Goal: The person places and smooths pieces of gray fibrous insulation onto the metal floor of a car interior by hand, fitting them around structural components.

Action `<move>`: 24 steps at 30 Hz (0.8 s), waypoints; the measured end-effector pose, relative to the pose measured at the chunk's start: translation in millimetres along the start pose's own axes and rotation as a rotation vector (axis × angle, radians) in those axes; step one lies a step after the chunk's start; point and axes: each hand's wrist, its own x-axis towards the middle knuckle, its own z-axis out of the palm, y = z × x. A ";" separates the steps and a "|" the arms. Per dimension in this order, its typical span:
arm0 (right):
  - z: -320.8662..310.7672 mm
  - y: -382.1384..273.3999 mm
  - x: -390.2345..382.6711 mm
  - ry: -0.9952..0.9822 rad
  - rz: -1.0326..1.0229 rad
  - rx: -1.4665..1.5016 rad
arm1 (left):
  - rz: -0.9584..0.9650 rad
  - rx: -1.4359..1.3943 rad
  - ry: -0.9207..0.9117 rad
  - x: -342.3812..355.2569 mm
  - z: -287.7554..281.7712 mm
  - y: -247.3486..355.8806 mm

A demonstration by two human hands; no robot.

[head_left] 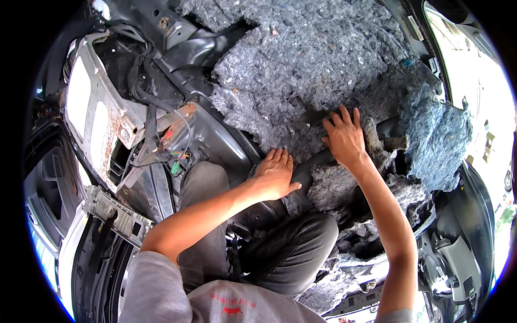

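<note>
A large sheet of grey fibre padding (312, 59) covers the car floor in front of me, rough and fluffy on top. My left hand (273, 173) lies on the padding's near edge, fingers stretched forward and thumb out to the side, holding nothing. Farther right, my right hand (344, 137) rests with spread fingers on the padding beside a dark gap. Next to it, a torn lump of grey padding (333, 187) sits close to my forearm. A bluish piece of padding (435, 137) stands up at the right.
At the left is a rusty, pale metal bracket (97, 107) with dark cables (141, 81) and a green connector (175, 167). Bare black floor metal (221, 137) shows beside the padding. Car door frames border both sides. My bent knees (318, 231) are close below my hands.
</note>
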 end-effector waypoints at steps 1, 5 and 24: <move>3.0 4.3 -1.6 -0.003 -0.032 0.027 | -0.037 -0.083 -0.020 1.0 -14.4 -0.4; 3.2 17.1 -2.1 -0.089 -0.094 0.086 | -0.039 0.022 0.539 22.0 -54.8 -23.4; 43.9 -33.4 -7.4 -0.079 -0.305 0.375 | -0.298 0.259 0.925 51.8 -92.3 -138.3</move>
